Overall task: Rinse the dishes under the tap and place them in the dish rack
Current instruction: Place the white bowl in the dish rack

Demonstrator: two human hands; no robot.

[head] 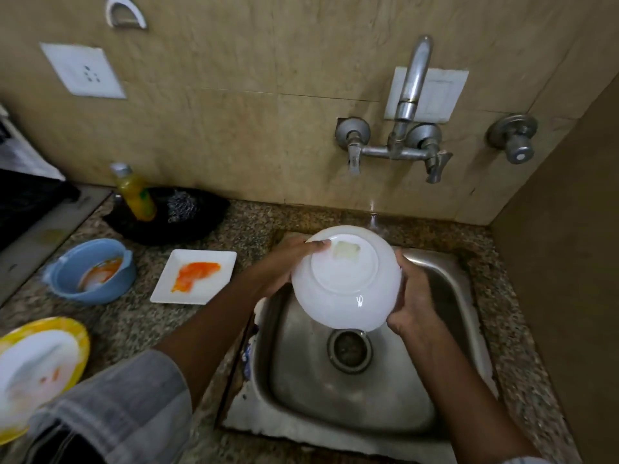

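We hold white bowl (346,279) upside down over sink (445,296), near its back edge. Left hand (284,266) and right hand (413,296) clasp opposite rim sides. We judge it stiff, breakable, wet-slippery; rim grip suits best.

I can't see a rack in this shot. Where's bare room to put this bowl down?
Free: granite between the square white plate, the yellow-rimmed plate and the sink rim, and the strip right of the sink. The basin is bare round the drain. Crowded: back left, with the blue bowl, black tray and bottle.
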